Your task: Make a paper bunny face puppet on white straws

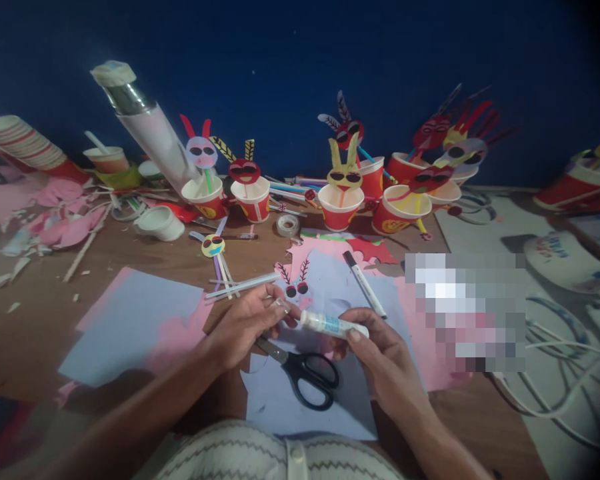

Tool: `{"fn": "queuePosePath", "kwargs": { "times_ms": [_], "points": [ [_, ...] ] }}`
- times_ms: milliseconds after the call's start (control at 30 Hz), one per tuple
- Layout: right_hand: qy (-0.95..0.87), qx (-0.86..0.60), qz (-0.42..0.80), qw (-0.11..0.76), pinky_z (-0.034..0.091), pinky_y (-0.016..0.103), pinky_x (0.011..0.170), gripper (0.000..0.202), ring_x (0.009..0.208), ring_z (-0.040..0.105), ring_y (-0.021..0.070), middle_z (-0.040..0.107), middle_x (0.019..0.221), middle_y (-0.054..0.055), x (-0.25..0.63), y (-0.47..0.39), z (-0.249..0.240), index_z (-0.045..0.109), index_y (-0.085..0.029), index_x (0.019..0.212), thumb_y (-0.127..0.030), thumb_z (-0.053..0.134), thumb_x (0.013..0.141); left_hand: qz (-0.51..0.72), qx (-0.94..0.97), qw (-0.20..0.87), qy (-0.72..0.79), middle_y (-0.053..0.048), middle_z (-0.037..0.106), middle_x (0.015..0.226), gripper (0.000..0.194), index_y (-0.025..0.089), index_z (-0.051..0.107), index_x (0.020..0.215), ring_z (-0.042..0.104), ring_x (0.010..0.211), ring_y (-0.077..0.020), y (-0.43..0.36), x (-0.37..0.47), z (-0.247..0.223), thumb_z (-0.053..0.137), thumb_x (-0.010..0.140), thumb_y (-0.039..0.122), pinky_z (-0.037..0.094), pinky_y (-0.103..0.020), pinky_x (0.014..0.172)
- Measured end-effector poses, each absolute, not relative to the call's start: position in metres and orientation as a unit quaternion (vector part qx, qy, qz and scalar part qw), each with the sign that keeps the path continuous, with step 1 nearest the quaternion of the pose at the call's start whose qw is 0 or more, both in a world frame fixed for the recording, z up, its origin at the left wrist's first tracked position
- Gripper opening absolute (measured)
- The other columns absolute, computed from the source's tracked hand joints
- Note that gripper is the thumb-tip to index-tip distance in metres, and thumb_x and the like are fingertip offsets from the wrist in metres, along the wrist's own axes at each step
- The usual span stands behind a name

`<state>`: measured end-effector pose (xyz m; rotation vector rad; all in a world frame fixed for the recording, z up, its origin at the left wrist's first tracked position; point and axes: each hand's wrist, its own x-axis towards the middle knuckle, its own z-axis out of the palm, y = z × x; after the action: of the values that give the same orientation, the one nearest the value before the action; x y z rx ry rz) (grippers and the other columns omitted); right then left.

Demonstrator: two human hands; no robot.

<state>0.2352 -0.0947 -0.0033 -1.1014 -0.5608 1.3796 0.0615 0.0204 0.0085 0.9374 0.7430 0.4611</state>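
My right hand [380, 350] grips a white glue stick [329, 324] with a blue label, its end pointing left. My left hand [243, 321] is pinched close to that end; a small pale piece shows at its fingertips, too small to name. Just beyond the fingers lies a pale paper face [299, 291] with dark eyes and leaf-marked feelers. Black-handled scissors [307, 383] rest below both hands, on pale blue paper [325, 417]. A capped marker [364, 283] lies past my right hand. Left of the face are clear straws [243, 285] and a yellow paper face on sticks [213, 246].
Red-and-white paper cups [341, 208] holding paper faces line the back, before a blue wall. A tape roll [287, 225] sits in front of them. Stacked cups [25, 143] and pink scraps [75, 227] are at left. White cables [570, 373] run along the right; a blurred patch hides something there.
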Motion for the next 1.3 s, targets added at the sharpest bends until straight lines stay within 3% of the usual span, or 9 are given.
{"fn": "queuePosePath", "kwargs": {
  "times_ms": [167, 267, 400, 533, 600, 733, 1000, 1100, 1300],
  "points": [
    [-0.25, -0.48, 0.592, 0.597, 0.046, 0.023, 0.061, 0.021, 0.062, 0.057, 0.0114, 0.063, 0.069, 0.0, 0.235, -0.094, -0.006, 0.051, -0.02, 0.095, -0.034, 0.059, 0.082, 0.235, 0.38, 0.826, 0.345, -0.001, 0.06, 0.074, 0.017, 0.017, 0.046, 0.083, 0.053, 0.056, -0.0088, 0.013, 0.062, 0.007, 0.058, 0.071, 0.016, 0.035, -0.019, 0.048],
    [-0.256, -0.491, 0.593, 0.584, 0.046, 0.023, 0.062, 0.026, 0.065, 0.057, 0.0117, 0.063, 0.071, 0.0, 0.234, -0.093, -0.005, 0.052, -0.02, 0.102, -0.033, 0.061, 0.081, 0.218, 0.336, 0.849, 0.344, 0.003, 0.051, 0.066, 0.021, 0.016, 0.051, 0.092, 0.042, 0.047, -0.0044, 0.002, 0.068, 0.005, 0.056, 0.072, 0.017, 0.031, -0.018, 0.045],
    [-0.26, -0.493, 0.613, 0.559, 0.046, 0.023, 0.062, 0.031, 0.067, 0.057, 0.0122, 0.063, 0.075, 0.002, 0.23, -0.093, -0.002, 0.056, -0.019, 0.103, -0.034, 0.064, 0.078, 0.211, 0.371, 0.838, 0.34, 0.006, 0.045, 0.062, 0.034, 0.017, 0.051, 0.107, 0.038, 0.047, -0.0034, -0.011, 0.078, 0.001, 0.063, 0.075, 0.023, 0.031, -0.018, 0.047],
    [-0.257, -0.483, 0.639, 0.542, 0.045, 0.023, 0.062, 0.031, 0.064, 0.057, 0.0118, 0.064, 0.074, 0.002, 0.227, -0.093, -0.002, 0.058, -0.018, 0.101, -0.037, 0.065, 0.077, 0.216, 0.414, 0.812, 0.351, 0.005, 0.048, 0.062, 0.023, 0.015, 0.056, 0.09, 0.038, 0.049, -0.0034, -0.014, 0.08, -0.004, 0.066, 0.074, 0.029, 0.029, -0.018, 0.046],
    [-0.27, -0.476, 0.642, 0.538, 0.044, 0.024, 0.06, 0.03, 0.064, 0.057, 0.0121, 0.064, 0.076, 0.004, 0.227, -0.093, -0.002, 0.059, -0.017, 0.099, -0.042, 0.056, 0.082, 0.224, 0.429, 0.803, 0.349, 0.004, 0.049, 0.061, 0.02, 0.015, 0.056, 0.084, 0.038, 0.05, -0.0037, -0.014, 0.078, -0.006, 0.065, 0.075, 0.029, 0.029, -0.017, 0.046],
    [-0.318, -0.48, 0.637, 0.513, 0.041, 0.025, 0.057, 0.047, 0.06, 0.054, 0.0123, 0.062, 0.066, 0.005, 0.228, -0.092, -0.003, 0.064, -0.012, 0.084, -0.046, 0.033, 0.092, 0.244, 0.437, 0.795, 0.342, 0.007, 0.045, 0.057, 0.022, 0.017, 0.056, 0.094, 0.036, 0.048, -0.0032, -0.013, 0.076, -0.007, 0.064, 0.076, 0.028, 0.029, -0.017, 0.046],
    [-0.297, -0.483, 0.656, 0.497, 0.038, 0.022, 0.052, 0.03, 0.055, 0.051, 0.0096, 0.06, 0.067, 0.002, 0.227, -0.09, -0.003, 0.059, -0.014, 0.079, -0.044, 0.055, 0.082, 0.225, 0.45, 0.795, 0.339, 0.004, 0.052, 0.057, 0.029, 0.015, 0.059, 0.095, 0.044, 0.048, -0.0052, -0.015, 0.078, 0.002, 0.067, 0.073, 0.031, 0.032, -0.017, 0.046],
    [-0.31, -0.53, 0.598, 0.515, 0.039, 0.023, 0.054, 0.025, 0.058, 0.051, 0.0114, 0.059, 0.066, 0.001, 0.225, -0.092, -0.005, 0.058, -0.016, 0.08, -0.041, 0.058, 0.08, 0.265, 0.441, 0.772, 0.374, 0.005, 0.05, 0.055, 0.026, 0.015, 0.06, 0.09, 0.04, 0.046, -0.0048, -0.018, 0.078, -0.001, 0.069, 0.071, 0.029, 0.031, -0.017, 0.045],
    [-0.482, -0.626, 0.329, 0.517, 0.041, 0.027, 0.067, 0.013, 0.071, 0.053, 0.0154, 0.057, 0.078, 0.001, 0.219, -0.098, -0.009, 0.056, -0.022, 0.09, -0.026, 0.061, 0.079, 0.303, 0.424, 0.773, 0.361, 0.005, 0.048, 0.057, 0.022, 0.015, 0.058, 0.089, 0.039, 0.051, -0.0054, -0.02, 0.079, -0.007, 0.066, 0.075, 0.029, 0.033, -0.019, 0.051]
  ]
}}
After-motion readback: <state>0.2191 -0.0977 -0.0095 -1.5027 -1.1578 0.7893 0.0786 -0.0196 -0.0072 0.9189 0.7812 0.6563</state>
